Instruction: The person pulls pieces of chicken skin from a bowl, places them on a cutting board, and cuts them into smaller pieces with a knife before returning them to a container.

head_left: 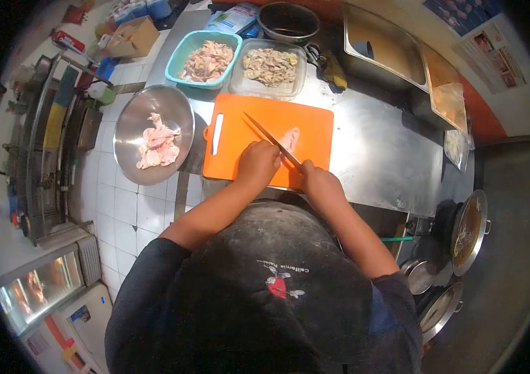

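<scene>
On the steel table an orange cutting board (316, 115) lies flat in front of me. My right hand (322, 186) is closed round the handle of a knife (265, 132), whose long blade slants up and left across the board. A small pale-pink piece of raw chicken (291, 138) lies along the blade's right side. My left hand (258, 164) has its fingers curled in against the chicken's near end, close beside the blade; its fingertips are partly hidden. Left of the board, a steel bowl (129, 115) contains larger raw chicken pieces (157, 143).
Behind the board stand a turquoise tub (180, 55) of raw chicken and a clear container (258, 89) of sliced meat. Beyond are a dark round pan (288, 22), a yellow-black cloth (335, 73) and deep steel trays (384, 59). Large pans (469, 234) sit at right.
</scene>
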Available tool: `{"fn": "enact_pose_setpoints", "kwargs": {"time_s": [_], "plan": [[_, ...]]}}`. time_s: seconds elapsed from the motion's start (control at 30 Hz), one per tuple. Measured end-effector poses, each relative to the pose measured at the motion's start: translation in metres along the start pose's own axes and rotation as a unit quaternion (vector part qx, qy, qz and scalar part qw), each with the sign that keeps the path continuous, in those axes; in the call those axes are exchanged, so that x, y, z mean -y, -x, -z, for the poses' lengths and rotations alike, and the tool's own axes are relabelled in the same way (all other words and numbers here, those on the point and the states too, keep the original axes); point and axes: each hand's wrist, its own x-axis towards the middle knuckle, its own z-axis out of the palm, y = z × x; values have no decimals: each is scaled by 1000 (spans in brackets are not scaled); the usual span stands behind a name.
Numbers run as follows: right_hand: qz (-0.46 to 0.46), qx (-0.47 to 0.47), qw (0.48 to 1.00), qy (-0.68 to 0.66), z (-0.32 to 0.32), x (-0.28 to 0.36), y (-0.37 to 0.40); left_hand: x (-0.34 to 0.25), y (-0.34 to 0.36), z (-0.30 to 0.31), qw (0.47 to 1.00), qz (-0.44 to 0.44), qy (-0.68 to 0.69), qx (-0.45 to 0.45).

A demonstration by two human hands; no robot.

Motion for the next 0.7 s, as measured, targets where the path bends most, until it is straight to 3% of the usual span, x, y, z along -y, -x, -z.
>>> {"fn": "enact_pose_setpoints", "kwargs": {"time_s": [0.27,0.5,0.63,0.7], "plan": [[-34,91,995,38,22,13,-11,2,5,-11,998,-3,-35,-45],[-84,164,981,68,39,-83,101,10,7,-20,995,16,-89,-40],[-70,143,984,84,48,-101,115,3,11,-4,994,65,-80,-22],[-24,59,997,34,47,-93,93,-8,15,0,994,26,-61,-83]]}}
